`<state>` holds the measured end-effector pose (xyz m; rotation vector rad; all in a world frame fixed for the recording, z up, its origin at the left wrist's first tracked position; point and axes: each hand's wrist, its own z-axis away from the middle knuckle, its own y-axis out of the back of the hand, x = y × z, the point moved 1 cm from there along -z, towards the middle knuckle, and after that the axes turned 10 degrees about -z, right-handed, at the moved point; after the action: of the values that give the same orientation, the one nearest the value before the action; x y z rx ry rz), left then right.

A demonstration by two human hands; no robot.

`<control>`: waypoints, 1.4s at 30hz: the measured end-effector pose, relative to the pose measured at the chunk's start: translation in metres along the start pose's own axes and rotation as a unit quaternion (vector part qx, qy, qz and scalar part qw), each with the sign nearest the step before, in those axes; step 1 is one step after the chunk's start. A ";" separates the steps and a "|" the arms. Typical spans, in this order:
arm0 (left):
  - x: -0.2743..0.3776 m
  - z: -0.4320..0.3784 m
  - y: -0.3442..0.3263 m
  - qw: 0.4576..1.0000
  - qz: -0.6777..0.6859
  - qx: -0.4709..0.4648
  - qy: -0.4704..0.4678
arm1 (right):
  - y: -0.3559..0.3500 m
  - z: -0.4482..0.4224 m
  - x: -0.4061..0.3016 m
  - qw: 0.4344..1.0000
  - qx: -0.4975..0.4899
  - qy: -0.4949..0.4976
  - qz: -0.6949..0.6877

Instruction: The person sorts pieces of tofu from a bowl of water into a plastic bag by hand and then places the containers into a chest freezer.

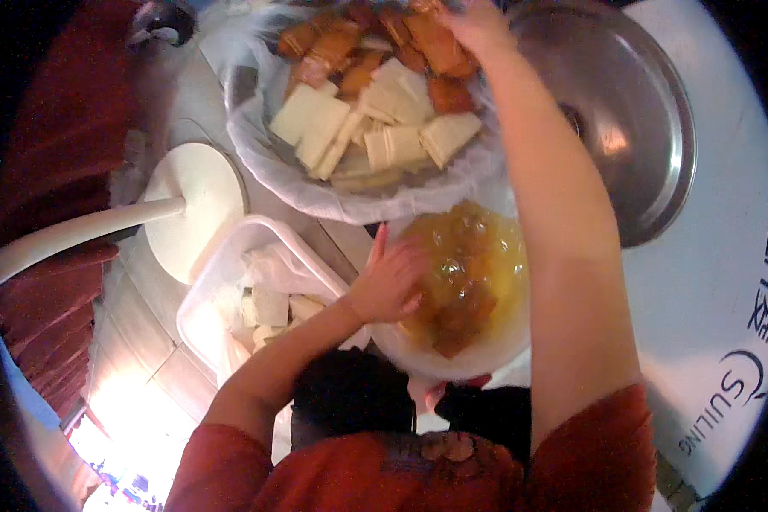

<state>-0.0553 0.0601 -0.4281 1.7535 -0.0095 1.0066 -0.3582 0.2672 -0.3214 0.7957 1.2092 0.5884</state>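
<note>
My left hand [393, 278] is at the left side of a pale round bowl [422, 358], its fingers apart and partly over the contents. In that bowl, orange-brown pieces [451, 320] sit in a glossy yellow liquid. My right hand [483, 32] reaches to the far side of a large basin lined with white cloth [294, 198]. Its fingers touch reddish-brown chunks [445, 45]; blur and the frame's edge hide whether they grip one. Pale cream slabs [313, 121] are piled in the nearer part of the basin.
A white plastic tub [189, 320] at the left contains pale blocks [270, 307]. Beyond it stands a white round stool [198, 192]. A round metal lid [646, 147] rests on a white surface bearing writing [697, 288] at the right. The floor is tiled [144, 339].
</note>
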 end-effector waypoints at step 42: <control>0.019 -0.072 -0.097 0.871 0.067 -0.475 0.109 | -0.089 0.393 0.261 0.927 -0.312 -0.169 -0.118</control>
<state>-0.0427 0.1672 -0.4859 0.7378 -0.4214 1.0382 0.0890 0.3266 -0.4864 0.1891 0.7147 0.5627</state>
